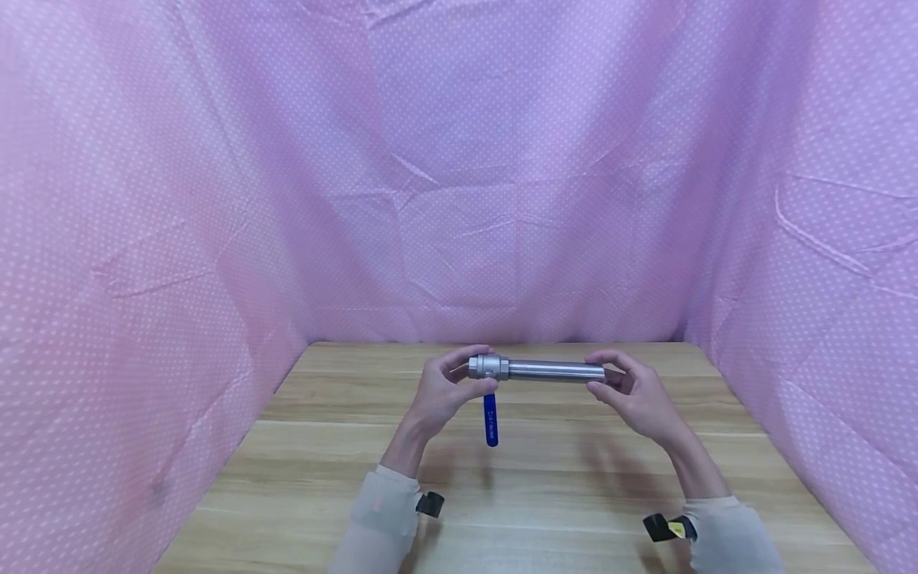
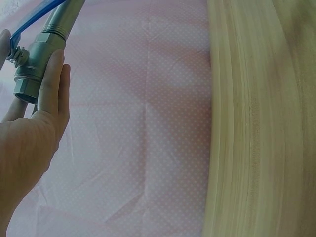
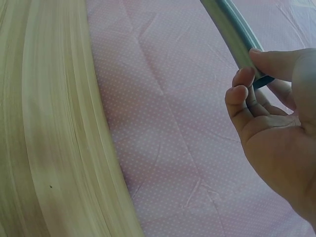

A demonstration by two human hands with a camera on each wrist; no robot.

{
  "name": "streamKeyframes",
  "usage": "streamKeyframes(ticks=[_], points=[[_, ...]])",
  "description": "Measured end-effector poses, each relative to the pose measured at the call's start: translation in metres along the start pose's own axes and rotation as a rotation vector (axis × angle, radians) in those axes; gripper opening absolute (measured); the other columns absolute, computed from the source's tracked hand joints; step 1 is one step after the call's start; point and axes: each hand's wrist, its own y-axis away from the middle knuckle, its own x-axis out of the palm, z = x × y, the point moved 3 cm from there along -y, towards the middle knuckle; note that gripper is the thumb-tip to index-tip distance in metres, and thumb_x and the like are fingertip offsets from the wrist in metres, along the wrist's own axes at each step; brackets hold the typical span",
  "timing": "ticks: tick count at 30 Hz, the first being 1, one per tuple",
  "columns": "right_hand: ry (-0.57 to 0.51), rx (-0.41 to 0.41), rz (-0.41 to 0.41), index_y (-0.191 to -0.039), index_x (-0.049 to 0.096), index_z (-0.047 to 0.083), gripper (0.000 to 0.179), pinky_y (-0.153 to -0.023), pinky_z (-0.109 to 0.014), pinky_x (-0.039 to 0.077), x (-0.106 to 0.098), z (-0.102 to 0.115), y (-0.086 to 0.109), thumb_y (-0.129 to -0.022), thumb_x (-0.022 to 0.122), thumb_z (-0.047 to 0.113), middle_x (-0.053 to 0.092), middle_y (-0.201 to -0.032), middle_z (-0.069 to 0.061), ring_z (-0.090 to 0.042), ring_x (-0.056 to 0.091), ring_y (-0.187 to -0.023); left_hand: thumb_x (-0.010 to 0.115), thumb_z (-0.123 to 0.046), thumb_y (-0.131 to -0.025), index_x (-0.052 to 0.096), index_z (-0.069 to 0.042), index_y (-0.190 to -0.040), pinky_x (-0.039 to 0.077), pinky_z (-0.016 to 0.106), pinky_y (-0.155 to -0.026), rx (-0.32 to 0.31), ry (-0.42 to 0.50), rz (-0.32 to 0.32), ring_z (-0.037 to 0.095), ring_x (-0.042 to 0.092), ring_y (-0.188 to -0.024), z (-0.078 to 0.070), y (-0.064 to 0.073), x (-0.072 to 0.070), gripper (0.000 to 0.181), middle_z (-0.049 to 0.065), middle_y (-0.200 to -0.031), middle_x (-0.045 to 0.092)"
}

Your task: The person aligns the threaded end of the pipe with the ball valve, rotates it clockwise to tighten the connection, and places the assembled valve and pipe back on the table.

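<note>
A metal ball valve [image 1: 489, 367] with a blue lever handle [image 1: 491, 421] is joined to a straight steel pipe [image 1: 552, 371], and both are held up level above the table. My left hand [image 1: 443, 391] grips the valve body, thumb on the near side and fingers on the far side. In the left wrist view, threads show where the pipe meets the valve [image 2: 42, 57]. At the pipe's other end, my right hand [image 1: 638, 399] pinches it between thumb and fingers. The right wrist view shows that pipe end [image 3: 247, 54] between the fingertips.
Beneath the hands lies a wooden table [image 1: 545, 494]. Pink dotted cloth [image 1: 459, 175] hangs behind it and along both sides. A black strap [image 1: 430, 504] is at the left wrist, and another black strap [image 1: 658, 528] at the right.
</note>
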Motion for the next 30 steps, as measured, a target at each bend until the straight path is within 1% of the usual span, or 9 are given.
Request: streamKeyframes(ticks=[3,6,12,15,19,22,26,29,30], points=[[0.019,0.001,-0.008,-0.137,0.060,-0.015,0.039,-0.082,-0.018,0.066,-0.0007,-0.0001,0.0001,-0.102,0.075,-0.008,0.076,-0.117,0.019,0.001,0.078,-0.101,0.090,-0.011,-0.093,0.073,-0.015,-0.149,0.065,0.038,-0.106,0.002,0.002,0.000,0.029,0.071,-0.137,-0.0009,-0.0007,0.0007,0.058,0.011,-0.149,0.072],[0.047,0.010,-0.016,-0.137,0.063,-0.011,0.037,-0.080,-0.017,0.064,-0.0022,-0.0009,0.0003,-0.103,0.076,-0.005,0.076,-0.112,0.019,0.003,0.075,-0.097,0.090,-0.010,-0.093,0.073,-0.015,-0.148,0.066,0.037,-0.106,0.007,0.008,0.003,0.028,0.072,-0.135,-0.0022,-0.0011,0.0013,0.058,0.012,-0.148,0.073],[0.079,0.038,-0.030,-0.138,0.066,-0.009,0.035,-0.080,-0.018,0.064,-0.0048,-0.0021,0.0011,-0.106,0.075,0.000,0.078,-0.108,0.019,0.003,0.075,-0.094,0.089,-0.008,-0.093,0.068,-0.005,-0.152,0.066,0.035,-0.105,0.004,0.007,0.012,0.026,0.073,-0.134,-0.0038,-0.0019,0.0026,0.062,0.012,-0.146,0.073],[0.110,0.048,-0.047,-0.137,0.068,-0.006,0.033,-0.074,-0.020,0.063,-0.0053,-0.0028,0.0020,-0.107,0.075,0.004,0.077,-0.099,0.017,0.001,0.073,-0.086,0.088,-0.008,-0.093,0.066,-0.002,-0.153,0.066,0.036,-0.106,0.000,0.009,0.019,0.026,0.073,-0.134,-0.0037,-0.0021,0.0031,0.064,0.013,-0.146,0.073],[0.160,0.054,-0.057,-0.137,0.071,-0.002,0.030,-0.062,-0.023,0.056,-0.0048,-0.0036,0.0037,-0.108,0.075,0.007,0.071,-0.088,0.011,-0.002,0.067,-0.076,0.089,-0.008,-0.093,0.070,-0.008,-0.151,0.066,0.037,-0.107,-0.010,0.016,0.019,0.026,0.073,-0.134,-0.0028,-0.0015,0.0034,0.061,0.012,-0.145,0.073],[0.182,0.051,-0.054,-0.136,0.072,-0.002,0.029,-0.057,-0.025,0.051,-0.0042,-0.0041,0.0046,-0.109,0.073,0.008,0.068,-0.085,0.008,-0.003,0.064,-0.072,0.089,-0.009,-0.093,0.073,-0.014,-0.148,0.066,0.037,-0.107,-0.017,0.018,0.016,0.025,0.073,-0.133,-0.0009,-0.0007,0.0030,0.058,0.011,-0.144,0.074],[0.191,0.044,-0.055,-0.135,0.073,-0.001,0.026,-0.056,-0.026,0.050,-0.0036,-0.0049,0.0038,-0.111,0.071,0.009,0.066,-0.084,0.007,-0.003,0.062,-0.072,0.090,-0.009,-0.092,0.074,-0.016,-0.147,0.066,0.038,-0.107,-0.016,0.019,0.009,0.025,0.074,-0.132,0.0000,0.0010,0.0025,0.057,0.011,-0.142,0.074],[0.188,0.048,-0.045,-0.136,0.072,-0.002,0.028,-0.058,-0.025,0.051,-0.0031,-0.0044,0.0020,-0.111,0.071,0.010,0.067,-0.086,0.007,-0.003,0.063,-0.074,0.090,-0.009,-0.092,0.074,-0.016,-0.147,0.066,0.038,-0.106,-0.008,0.022,0.002,0.025,0.074,-0.131,-0.0003,0.0024,0.0019,0.057,0.012,-0.143,0.074],[0.175,0.052,-0.037,-0.138,0.071,-0.003,0.030,-0.060,-0.025,0.053,-0.0029,-0.0044,0.0012,-0.111,0.072,0.010,0.069,-0.088,0.007,-0.002,0.064,-0.076,0.090,-0.009,-0.093,0.074,-0.016,-0.147,0.066,0.037,-0.106,-0.006,0.023,0.000,0.025,0.074,-0.131,-0.0003,0.0028,0.0015,0.057,0.012,-0.143,0.074]])
